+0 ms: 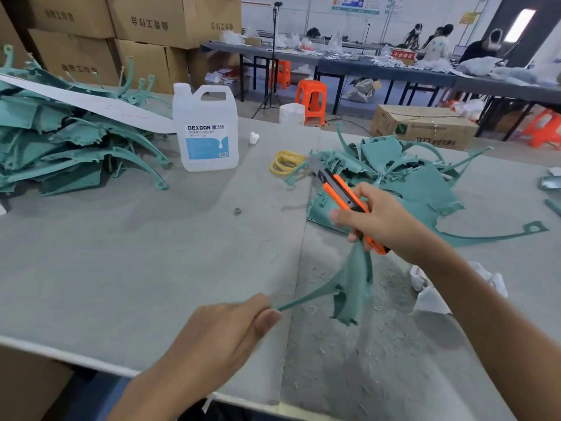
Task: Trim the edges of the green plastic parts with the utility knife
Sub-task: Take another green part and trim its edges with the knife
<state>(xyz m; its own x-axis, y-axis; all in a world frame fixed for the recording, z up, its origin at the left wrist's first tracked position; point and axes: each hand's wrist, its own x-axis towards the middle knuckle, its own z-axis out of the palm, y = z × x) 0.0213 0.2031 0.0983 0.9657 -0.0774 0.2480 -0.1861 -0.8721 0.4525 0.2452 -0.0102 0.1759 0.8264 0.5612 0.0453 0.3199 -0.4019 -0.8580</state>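
Observation:
A green plastic part (352, 287) hangs above the grey table between my two hands. My left hand (224, 332) pinches its thin curved arm at the lower left. My right hand (385, 223) grips the orange utility knife (340, 192) and also holds the part's upper end; the blade points up and to the left, away from the part. A heap of green parts (406, 180) lies behind my right hand. A larger heap of green parts (66, 141) fills the table's left side.
A white DEXCON jug (206, 129) stands at the middle back, yellow rubber bands (285, 162) to its right. Crumpled white wipes (431, 290) lie under my right forearm. Green shavings (349, 354) litter the table in front. Cardboard boxes (145, 22) stack behind.

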